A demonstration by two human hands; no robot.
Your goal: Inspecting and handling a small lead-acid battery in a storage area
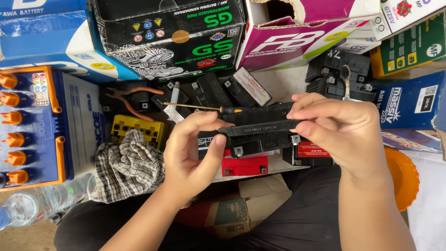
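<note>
A small black motorcycle battery [260,132] is held up between both hands at the middle of the view. My left hand [193,151] grips its left end, thumb pressed on the lower corner. My right hand [337,128] clasps its right end, fingers over the top and thumb on the front. Two metal terminals show on the battery's front face. Just behind it lies a thin screwdriver [204,108] with a black and orange handle.
Several small black batteries [211,90] lie behind, plus a red one [244,166] below. Orange-handled pliers [127,100], a checked cloth [127,167], a yellow battery [121,125], a large blue and orange battery [32,125], a plastic bottle [32,202] and cardboard boxes [172,35] surround them.
</note>
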